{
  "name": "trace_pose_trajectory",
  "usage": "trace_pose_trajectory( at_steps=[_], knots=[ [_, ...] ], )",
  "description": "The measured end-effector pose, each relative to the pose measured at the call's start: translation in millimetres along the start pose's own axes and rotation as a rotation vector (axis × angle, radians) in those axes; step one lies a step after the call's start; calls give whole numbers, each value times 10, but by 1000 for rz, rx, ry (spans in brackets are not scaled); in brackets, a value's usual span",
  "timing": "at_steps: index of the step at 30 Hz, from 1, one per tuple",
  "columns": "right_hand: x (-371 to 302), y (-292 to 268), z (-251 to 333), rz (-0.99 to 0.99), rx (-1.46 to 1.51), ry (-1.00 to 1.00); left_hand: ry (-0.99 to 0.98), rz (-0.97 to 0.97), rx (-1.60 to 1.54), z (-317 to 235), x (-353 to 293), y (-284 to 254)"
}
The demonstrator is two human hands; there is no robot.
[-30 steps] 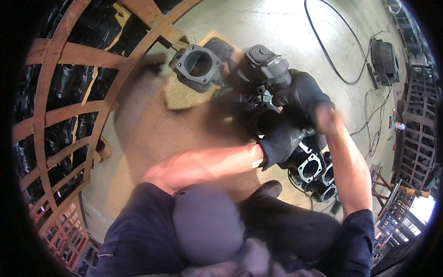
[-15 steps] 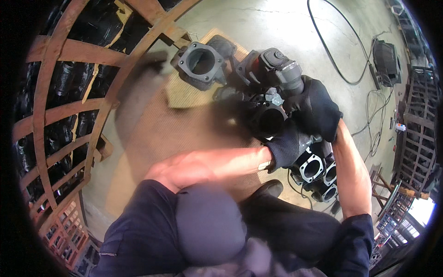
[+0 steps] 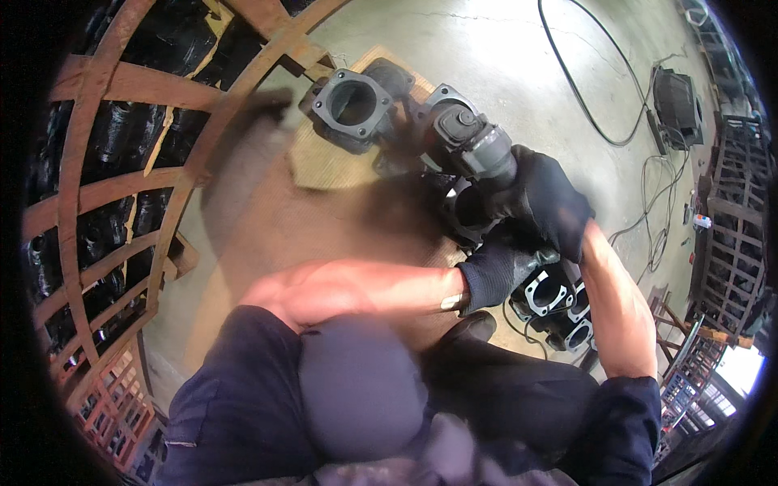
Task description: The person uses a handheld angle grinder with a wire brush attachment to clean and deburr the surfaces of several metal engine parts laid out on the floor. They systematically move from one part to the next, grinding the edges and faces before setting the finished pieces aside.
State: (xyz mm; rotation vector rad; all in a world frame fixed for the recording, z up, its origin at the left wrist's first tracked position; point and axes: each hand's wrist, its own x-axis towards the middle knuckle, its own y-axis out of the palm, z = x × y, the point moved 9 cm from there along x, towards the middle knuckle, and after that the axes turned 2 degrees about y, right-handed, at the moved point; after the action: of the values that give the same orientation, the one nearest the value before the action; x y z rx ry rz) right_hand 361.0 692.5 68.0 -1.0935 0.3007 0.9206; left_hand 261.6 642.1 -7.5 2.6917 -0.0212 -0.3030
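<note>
"One question, head view: how do right hand (image 3: 555,202) and left hand (image 3: 498,269) grip?"

"Right grip closed on the handheld power tool (image 3: 478,150), held above a flanged casting (image 3: 454,202); left grip partly hidden, cannot tell. Good control calls for a steady wrist."

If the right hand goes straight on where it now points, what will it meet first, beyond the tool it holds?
Past the tool, the right hand would probably meet the dark casting, up and to the left in the picture. Depth is unclear, so it might pass above.
</note>
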Motion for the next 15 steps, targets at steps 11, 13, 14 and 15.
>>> trace_pose_trajectory(
  at_steps=[11,13,14,15],
  knots=[
    [280,-65,-8,-79,-11,5,18,192,173,152,181,-24],
    [200,-39,64,-44,7,7,19,96,114,82,91,-34],
    [140,-16,60,-27,30,14,18,49,85,62,51,-39],
    [90,7,60,-9,53,21,22,29,79,46,49,-50]
  ],
)
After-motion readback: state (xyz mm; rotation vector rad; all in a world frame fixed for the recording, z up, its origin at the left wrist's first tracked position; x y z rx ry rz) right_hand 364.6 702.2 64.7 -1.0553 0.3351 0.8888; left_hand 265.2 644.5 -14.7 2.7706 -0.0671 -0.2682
